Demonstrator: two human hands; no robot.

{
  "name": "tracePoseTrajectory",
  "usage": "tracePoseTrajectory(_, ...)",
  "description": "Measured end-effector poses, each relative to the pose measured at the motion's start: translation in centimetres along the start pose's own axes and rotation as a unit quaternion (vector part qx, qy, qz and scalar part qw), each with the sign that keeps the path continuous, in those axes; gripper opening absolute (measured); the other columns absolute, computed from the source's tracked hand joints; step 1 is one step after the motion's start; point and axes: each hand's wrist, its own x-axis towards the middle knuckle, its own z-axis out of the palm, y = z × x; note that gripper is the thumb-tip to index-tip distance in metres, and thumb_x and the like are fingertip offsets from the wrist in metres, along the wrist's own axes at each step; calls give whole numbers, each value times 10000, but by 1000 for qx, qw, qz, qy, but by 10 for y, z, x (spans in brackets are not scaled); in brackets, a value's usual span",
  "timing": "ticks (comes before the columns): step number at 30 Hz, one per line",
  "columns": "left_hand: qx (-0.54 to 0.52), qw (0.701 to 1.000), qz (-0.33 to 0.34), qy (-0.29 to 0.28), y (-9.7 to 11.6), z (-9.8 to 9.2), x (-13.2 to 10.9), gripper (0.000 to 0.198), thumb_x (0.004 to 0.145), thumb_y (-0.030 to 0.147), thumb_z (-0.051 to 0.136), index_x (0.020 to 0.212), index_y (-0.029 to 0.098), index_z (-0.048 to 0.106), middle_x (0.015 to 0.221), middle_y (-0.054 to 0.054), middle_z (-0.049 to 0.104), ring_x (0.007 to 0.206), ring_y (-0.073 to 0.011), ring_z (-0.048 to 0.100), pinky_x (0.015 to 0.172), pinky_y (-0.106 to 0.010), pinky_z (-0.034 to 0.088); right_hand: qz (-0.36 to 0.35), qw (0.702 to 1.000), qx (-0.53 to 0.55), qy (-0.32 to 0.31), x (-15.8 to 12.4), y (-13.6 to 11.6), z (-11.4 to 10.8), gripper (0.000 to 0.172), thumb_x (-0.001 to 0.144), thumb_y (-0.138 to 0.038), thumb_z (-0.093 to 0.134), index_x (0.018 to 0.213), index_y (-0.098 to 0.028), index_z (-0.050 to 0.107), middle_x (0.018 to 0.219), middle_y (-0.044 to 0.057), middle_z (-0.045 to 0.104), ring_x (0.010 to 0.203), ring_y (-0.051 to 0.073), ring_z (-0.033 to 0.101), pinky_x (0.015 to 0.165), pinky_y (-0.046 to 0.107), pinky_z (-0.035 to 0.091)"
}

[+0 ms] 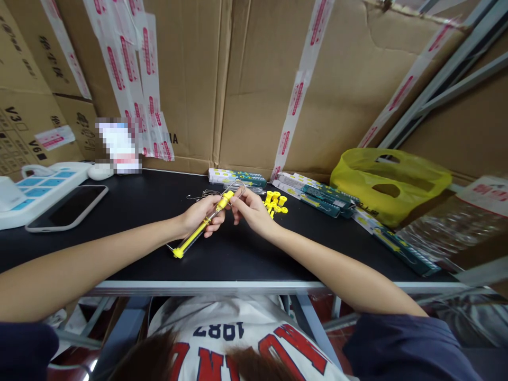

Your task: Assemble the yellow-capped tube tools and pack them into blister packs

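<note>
My left hand (204, 214) is closed around a spring scale (194, 235), a clear tube with a yellow rod inside and yellow ends. The scale lies tilted, with its lower end toward the table's front edge. A thin wire hook (238, 183) rises at its upper end. There my right hand (254, 210) pinches the wire, with its fingertips close to the yellow cap. Just beyond my right hand sits a small heap of yellow plastic parts (273, 200). Behind my left hand lie several loose wire hooks (208, 193), partly hidden by the hand.
Printed narrow boxes (317, 193) lie at the back and right, beside a yellow plastic bag (357, 174). At the left are a phone (67, 206) and a white power strip (51, 182). Tall cardboard (254, 106) stands behind the black table (135, 259).
</note>
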Motion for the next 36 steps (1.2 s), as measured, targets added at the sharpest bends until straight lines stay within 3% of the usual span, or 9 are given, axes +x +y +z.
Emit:
tracePoseTrajectory(7, 112, 988, 92, 43, -7, -2, 1, 225, 901, 444, 475, 884, 236, 393, 566, 89, 431, 359, -57, 386, 301, -144, 365, -51, 997, -10, 58, 3, -9, -9, 291, 850, -434, 580, 765, -218, 403, 540, -102, 415, 399, 54, 396, 376, 189, 406)
tracePoseTrajectory(11, 161, 979, 113, 52, -8, -6, 2, 280, 874, 493, 513, 925, 239, 406, 586, 89, 432, 384, -55, 402, 322, -143, 376, 11, 990, -79, 117, 12, -11, -26, 206, 866, -343, 495, 744, -222, 382, 526, -105, 364, 386, 55, 320, 369, 188, 329)
tracePoseTrajectory(14, 208, 969, 121, 56, -7, -7, -1, 270, 881, 485, 493, 957, 235, 429, 619, 74, 462, 412, -60, 429, 346, -146, 375, 79, 962, -263, 9, 17, -6, -39, 202, 827, -261, 500, 653, -194, 421, 523, -73, 418, 444, 66, 366, 428, 199, 305)
tracePoseTrajectory(17, 283, 946, 142, 70, -4, -7, -5, 258, 882, 456, 484, 1007, 231, 460, 673, 52, 500, 452, -72, 448, 380, -162, 369, 145, 889, -415, -132, 17, -4, -46, 196, 783, -236, 550, 612, -176, 475, 567, -36, 495, 533, 93, 447, 492, 215, 318)
tracePoseTrajectory(20, 385, 895, 199, 103, -2, -6, -8, 255, 860, 409, 525, 1032, 221, 514, 707, 34, 530, 540, -95, 477, 484, -188, 373, 128, 844, -513, -93, 13, -8, -46, 176, 780, -296, 588, 674, -188, 497, 621, -11, 536, 564, 118, 463, 499, 229, 290)
tracePoseTrajectory(23, 468, 841, 227, 147, -1, -7, -9, 258, 836, 385, 557, 1033, 219, 563, 743, 20, 562, 614, -119, 490, 576, -212, 355, 49, 882, -468, -21, 12, -16, -44, 191, 888, -334, 458, 763, -195, 500, 630, -8, 528, 558, 119, 458, 497, 225, 298)
tracePoseTrajectory(27, 508, 817, 218, 162, -1, -9, -9, 297, 828, 409, 560, 1071, 240, 576, 793, 14, 596, 655, -140, 519, 599, -219, 328, 60, 969, -208, -121, 12, -21, -40, 327, 945, -479, 380, 847, -188, 493, 583, -47, 518, 447, 74, 431, 407, 181, 317)
tracePoseTrajectory(31, 499, 824, 226, 144, -3, -11, -8, 284, 848, 409, 536, 1068, 234, 583, 765, 18, 594, 621, -131, 511, 583, -219, 317, 76, 978, -101, -167, 12, -20, -37, 363, 793, -489, 661, 874, -179, 493, 632, -53, 557, 460, 55, 476, 347, 140, 333)
tracePoseTrajectory(36, 445, 854, 230, 138, -2, -10, -8, 237, 841, 387, 552, 976, 197, 589, 713, 18, 564, 575, -108, 470, 549, -207, 331, 58, 981, -57, -177, 12, -18, -40, 358, 770, -434, 707, 918, -169, 517, 702, -37, 574, 530, 56, 511, 363, 132, 373)
